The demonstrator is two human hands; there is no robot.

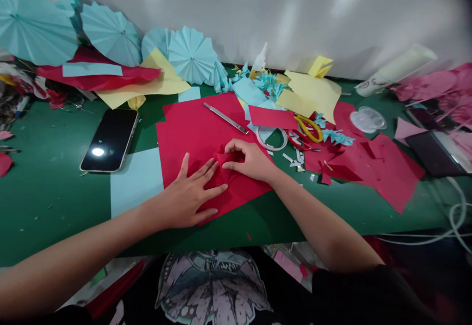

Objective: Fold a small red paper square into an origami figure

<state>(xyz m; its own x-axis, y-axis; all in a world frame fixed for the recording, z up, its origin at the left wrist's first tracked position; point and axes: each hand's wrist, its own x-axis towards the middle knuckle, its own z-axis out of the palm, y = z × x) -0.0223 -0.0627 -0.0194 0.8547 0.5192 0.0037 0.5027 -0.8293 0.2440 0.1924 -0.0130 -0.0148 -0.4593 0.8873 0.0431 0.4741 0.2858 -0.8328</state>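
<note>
Several red paper sheets (pixel 188 128) lie on the green table in front of me. My left hand (pixel 195 190) rests flat on them, its fingers spread. Just right of its fingertips, my right hand (pixel 250 160) pinches a small folded piece of red paper (pixel 223 160) between thumb and fingers. That piece stands up a little from the sheets and is partly hidden by the hand. Beyond the hands, a slim metal tool (pixel 225 117), maybe a cutter or tweezers, lies slantwise on the red sheets. A light blue sheet (pixel 136 180) sticks out under their left side.
A phone (pixel 110 140) lies at left. To the right are a roll of tape (pixel 272 138), yellow-handled scissors (pixel 309 128), red-handled scissors (pixel 298 139) and red scraps (pixel 391 167). Pleated blue paper fans (pixel 192 55) lean along the wall. A white cable (pixel 457 212) hangs at the right edge.
</note>
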